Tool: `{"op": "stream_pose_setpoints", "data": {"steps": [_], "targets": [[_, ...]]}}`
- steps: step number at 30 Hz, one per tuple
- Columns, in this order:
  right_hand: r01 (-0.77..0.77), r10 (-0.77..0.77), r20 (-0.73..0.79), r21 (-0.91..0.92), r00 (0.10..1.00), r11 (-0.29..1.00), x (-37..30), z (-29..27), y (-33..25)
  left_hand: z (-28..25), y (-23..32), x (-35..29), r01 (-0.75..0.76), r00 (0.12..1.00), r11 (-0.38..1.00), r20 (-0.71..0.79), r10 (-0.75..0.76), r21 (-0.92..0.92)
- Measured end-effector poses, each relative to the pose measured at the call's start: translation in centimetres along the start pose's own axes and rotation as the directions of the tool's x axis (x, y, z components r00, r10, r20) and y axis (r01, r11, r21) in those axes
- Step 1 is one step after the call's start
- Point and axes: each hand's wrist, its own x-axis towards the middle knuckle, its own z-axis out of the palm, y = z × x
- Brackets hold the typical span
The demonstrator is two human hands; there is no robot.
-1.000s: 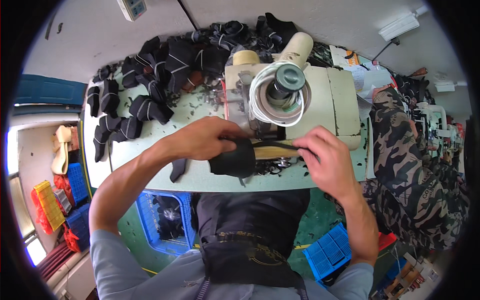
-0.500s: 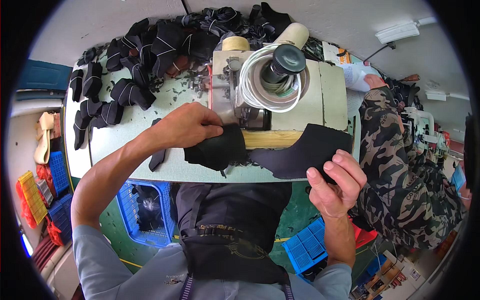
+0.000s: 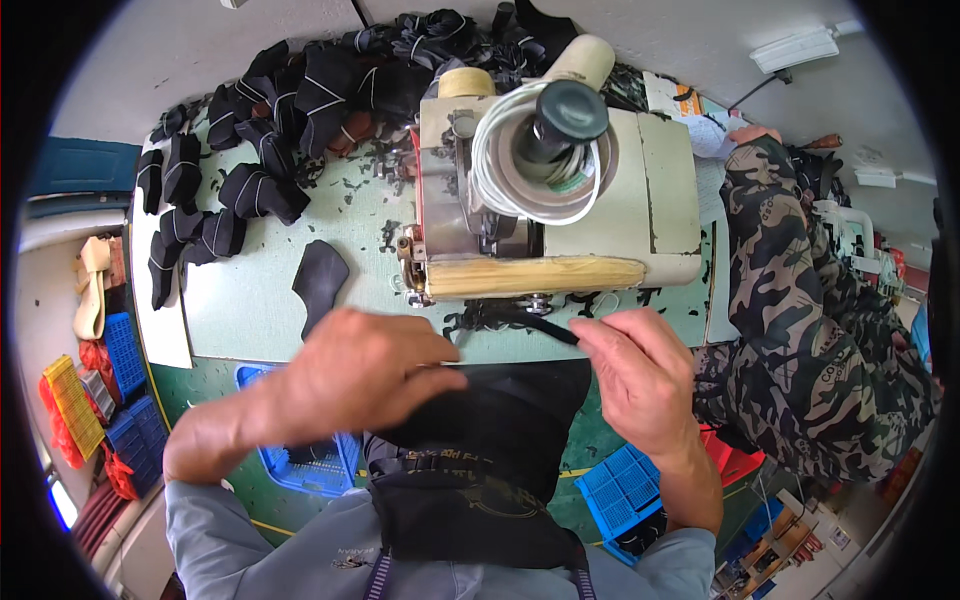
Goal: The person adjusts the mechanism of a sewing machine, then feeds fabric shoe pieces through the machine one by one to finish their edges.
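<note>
My right hand (image 3: 645,375) pinches a black leather-like piece (image 3: 548,326), seen almost edge-on as a narrow strip. Its far end lies among dark scraps (image 3: 480,317) at the front of a cream bench machine (image 3: 655,190). My left hand (image 3: 375,370) is blurred, just off the table's near edge and over the black apron (image 3: 470,420). Thumb and fingers point right; whether something dark is between them does not show. Beyond that hand, a loose black cut piece (image 3: 320,282) rests flat on the table (image 3: 250,310).
Tied bundles of black pieces (image 3: 262,190) crowd the table's left and back. A roll of white cord (image 3: 545,160) sits on the machine. Blue baskets (image 3: 620,490) stand on the green floor. At right, a person in a camouflage jacket (image 3: 780,300) sits close by.
My left hand has come off the table toward my lap. The black pieces no longer lie spread across the machine's front; my right hand holds one edge-on. The loose piece at left is now uncovered.
</note>
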Motion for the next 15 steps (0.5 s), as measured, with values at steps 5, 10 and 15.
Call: {"op": "stream_pose_setpoints", "data": {"steps": [5,10,15], "targets": [[-0.194,0.149,0.175,0.278,0.973,0.941,-0.7,0.0,-3.0,4.2,3.6,-0.3,-0.127,0.938,0.963,-0.345,0.039,-0.237],[-0.302,0.247,0.185,0.394,0.951,0.868,-0.2,-1.4,-3.7,6.1,4.4,1.0,-0.164,0.922,0.834,-0.382,-0.060,-0.526],[-0.390,0.322,0.244,0.331,0.915,0.859,-0.5,-2.8,-4.2,6.3,4.7,1.0,-0.258,0.884,0.848,-0.468,0.012,-0.464]]}}
